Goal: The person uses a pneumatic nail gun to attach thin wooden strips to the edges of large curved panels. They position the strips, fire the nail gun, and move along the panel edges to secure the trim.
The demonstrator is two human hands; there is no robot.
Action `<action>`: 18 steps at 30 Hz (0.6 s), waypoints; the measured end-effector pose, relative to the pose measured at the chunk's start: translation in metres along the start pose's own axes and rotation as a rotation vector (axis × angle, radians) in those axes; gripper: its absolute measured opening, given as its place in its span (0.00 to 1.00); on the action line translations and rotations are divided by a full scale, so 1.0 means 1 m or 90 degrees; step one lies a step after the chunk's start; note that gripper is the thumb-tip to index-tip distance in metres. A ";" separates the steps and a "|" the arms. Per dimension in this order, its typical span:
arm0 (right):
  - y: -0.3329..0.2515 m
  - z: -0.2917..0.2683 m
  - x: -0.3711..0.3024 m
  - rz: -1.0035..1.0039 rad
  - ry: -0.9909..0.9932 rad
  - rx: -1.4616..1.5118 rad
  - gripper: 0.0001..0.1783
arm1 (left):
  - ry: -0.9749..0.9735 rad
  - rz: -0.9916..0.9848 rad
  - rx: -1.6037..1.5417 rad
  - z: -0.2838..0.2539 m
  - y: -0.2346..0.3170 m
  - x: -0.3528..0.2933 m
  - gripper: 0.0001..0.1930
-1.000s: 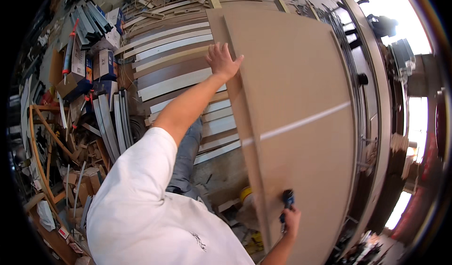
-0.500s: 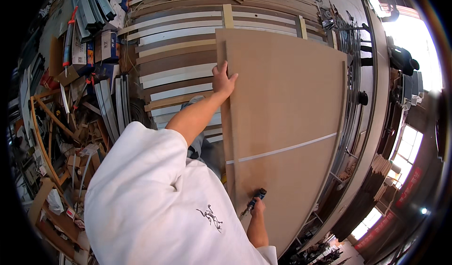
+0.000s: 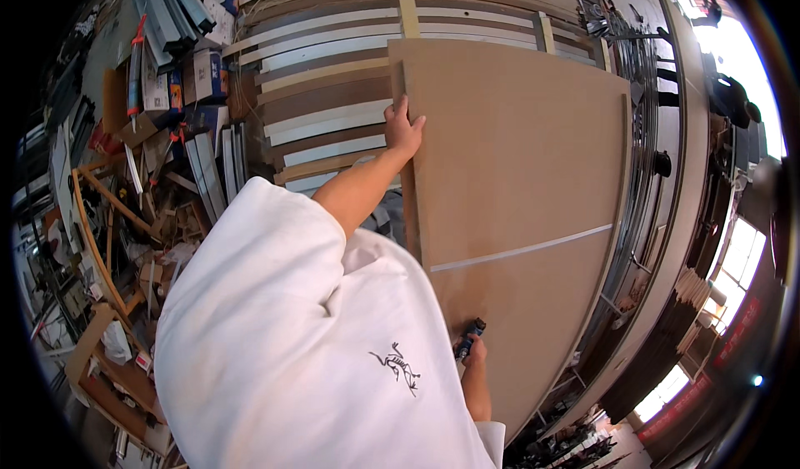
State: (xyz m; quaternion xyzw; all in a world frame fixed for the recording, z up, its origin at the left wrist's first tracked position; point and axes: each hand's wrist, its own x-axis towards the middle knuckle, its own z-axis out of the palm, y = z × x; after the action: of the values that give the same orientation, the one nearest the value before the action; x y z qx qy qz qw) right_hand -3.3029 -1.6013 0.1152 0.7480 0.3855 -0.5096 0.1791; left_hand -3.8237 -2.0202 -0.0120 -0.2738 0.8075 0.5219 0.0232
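A large flat brown board [image 3: 517,152] with a pale strip [image 3: 525,248] across it lies in front of me. My left hand [image 3: 406,129] grips its left edge, thumb on the top face and the other fingers along the side. Lower down, over the board's near part, my right hand [image 3: 475,354] is wrapped round a dark blue and black hand-held power tool [image 3: 472,332]. My white shirt hides the tool's front end, so I cannot tell whether it touches the board.
Slatted white and brown strips [image 3: 325,119] lie beyond and left of the board. Cardboard boxes [image 3: 204,77], a sealant gun [image 3: 135,77], metal profiles [image 3: 171,10] and wood scraps crowd the left. Long metal lengths [image 3: 646,144] run along the right side; a person [image 3: 729,102] is at the far right.
The view has shifted, so the scene sits slightly right and higher. My torso leans further over the board and covers the tool's front end. Both hands keep their holds.
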 end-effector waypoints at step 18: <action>0.002 0.030 -0.004 -0.138 0.128 -0.041 0.13 | -0.001 0.027 0.031 0.003 -0.029 0.019 0.41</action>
State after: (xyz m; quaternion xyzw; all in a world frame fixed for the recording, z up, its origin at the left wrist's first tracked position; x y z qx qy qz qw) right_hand -3.3212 -1.6238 0.1060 0.7433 0.4961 -0.4355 0.1077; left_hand -3.8267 -2.0349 -0.0437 -0.2553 0.8257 0.5027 0.0192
